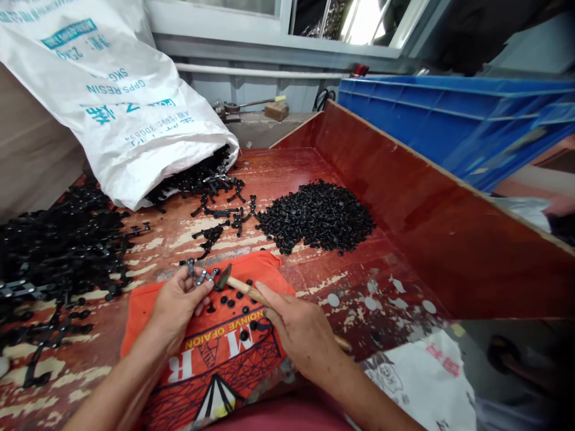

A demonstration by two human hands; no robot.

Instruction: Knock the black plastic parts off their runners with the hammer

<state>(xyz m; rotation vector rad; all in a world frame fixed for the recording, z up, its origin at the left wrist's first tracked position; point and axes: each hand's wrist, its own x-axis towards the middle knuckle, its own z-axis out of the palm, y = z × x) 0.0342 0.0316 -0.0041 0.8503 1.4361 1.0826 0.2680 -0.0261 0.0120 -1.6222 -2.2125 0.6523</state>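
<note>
Fingers of my left hand (182, 299) pinch a jointed black plastic strip (204, 277) with round ends. My right hand (299, 326) is wrapped round the wooden handle of a small hammer (240, 286). The hammer's dark head (223, 277) is at the strip's right end; whether they touch I cannot tell. Beneath both hands lies an orange printed cloth (265, 269), with several loose black round caps (230, 303) scattered on it.
A heap of small black pieces (318, 215) lies beyond the cloth. More jointed strips pile up at left (58, 239) and spill from a white sack (148, 131). A red wooden board (404, 197) edges the right side, with a blue crate (449, 120) behind it.
</note>
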